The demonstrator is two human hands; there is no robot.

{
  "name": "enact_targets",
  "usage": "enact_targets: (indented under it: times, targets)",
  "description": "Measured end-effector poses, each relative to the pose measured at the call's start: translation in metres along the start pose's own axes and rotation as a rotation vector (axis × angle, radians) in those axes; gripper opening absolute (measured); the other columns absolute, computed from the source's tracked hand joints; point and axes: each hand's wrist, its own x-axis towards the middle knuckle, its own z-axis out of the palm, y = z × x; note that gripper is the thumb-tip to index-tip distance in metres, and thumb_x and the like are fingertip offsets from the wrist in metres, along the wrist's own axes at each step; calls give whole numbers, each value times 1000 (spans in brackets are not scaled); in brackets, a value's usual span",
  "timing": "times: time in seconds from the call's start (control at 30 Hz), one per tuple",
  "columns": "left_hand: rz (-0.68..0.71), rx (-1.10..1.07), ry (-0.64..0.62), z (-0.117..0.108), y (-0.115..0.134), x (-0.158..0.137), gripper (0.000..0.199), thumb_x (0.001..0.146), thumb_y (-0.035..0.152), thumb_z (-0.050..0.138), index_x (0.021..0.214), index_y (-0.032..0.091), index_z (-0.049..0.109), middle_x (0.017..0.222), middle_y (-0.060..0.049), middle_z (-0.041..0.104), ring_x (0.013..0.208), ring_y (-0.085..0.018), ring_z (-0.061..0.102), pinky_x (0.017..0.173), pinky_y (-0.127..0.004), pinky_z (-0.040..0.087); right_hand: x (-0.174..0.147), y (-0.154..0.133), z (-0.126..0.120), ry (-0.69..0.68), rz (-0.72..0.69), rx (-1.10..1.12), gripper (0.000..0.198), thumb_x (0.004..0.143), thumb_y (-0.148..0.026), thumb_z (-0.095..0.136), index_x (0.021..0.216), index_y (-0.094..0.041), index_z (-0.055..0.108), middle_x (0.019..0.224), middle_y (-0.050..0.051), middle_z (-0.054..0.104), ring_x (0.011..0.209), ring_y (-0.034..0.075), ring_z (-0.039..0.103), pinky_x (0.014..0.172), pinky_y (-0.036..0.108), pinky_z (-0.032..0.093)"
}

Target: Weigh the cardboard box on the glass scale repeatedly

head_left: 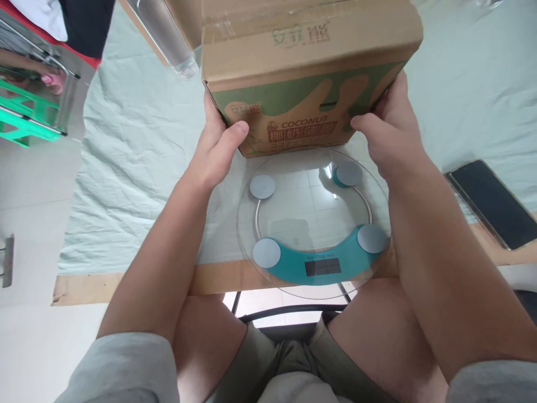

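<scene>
Between my two hands is a brown cardboard box (293, 106) with a green print and the word COCONUT on its near side. My left hand (220, 143) grips its left side, thumb on the near face. On the opposite side my right hand (392, 126) holds it the same way; the fingers of both hands are partly hidden behind the box. Just below the box, nearer to me, lies a round glass bathroom scale (310, 218) with grey foot pads and a teal display strip. Its display looks dark. I cannot tell whether the box touches the table behind the scale.
A pale green cloth (138, 168) covers the table, whose wooden front edge (226, 277) shows. The scale overhangs that edge. A dark phone (495, 201) lies at the right. Behind the box, at left, is a clear plastic-wrapped item (163, 33). A green stool (29, 112) stands on the floor.
</scene>
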Motion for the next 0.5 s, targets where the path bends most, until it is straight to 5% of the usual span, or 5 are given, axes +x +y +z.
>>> enact_targets:
  times: [0.07,0.23,0.33,0.4,0.5]
  targets:
    - [-67,-47,-24,-5,3,1,81,69,63,93,137,34,60,173,-2,50,165,-31,41,139,-50,38,3,10,-3,6,15,-29,73,73,-18,62,143,-27,42,141,3,64,138,19,60,126,43,48]
    - [-92,-24,319,-31,30,-13,68,82,63,74,139,34,51,163,-6,52,160,-31,47,135,-57,39,5,-2,-14,353,56,-46,60,78,-9,54,135,-28,45,138,2,59,141,18,59,129,48,43]
    - [31,29,482,-34,58,-37,28,86,41,63,108,24,56,131,-8,65,127,-26,67,104,-44,59,-16,-48,-18,510,-64,-33,31,80,-10,50,107,-24,53,108,1,62,105,12,66,99,35,53]
    - [74,61,542,-28,71,-55,15,79,23,64,87,20,52,107,-6,65,107,-20,67,83,-31,56,-39,-80,-18,532,-135,-19,9,81,-14,50,81,-22,46,75,-1,48,70,10,50,71,31,41]
    - [45,121,500,-13,77,-80,19,76,9,61,69,18,46,75,0,54,78,-11,56,69,-25,44,-72,-100,-14,488,-148,-49,25,79,-13,55,64,-22,37,59,-3,32,60,9,28,62,31,21]
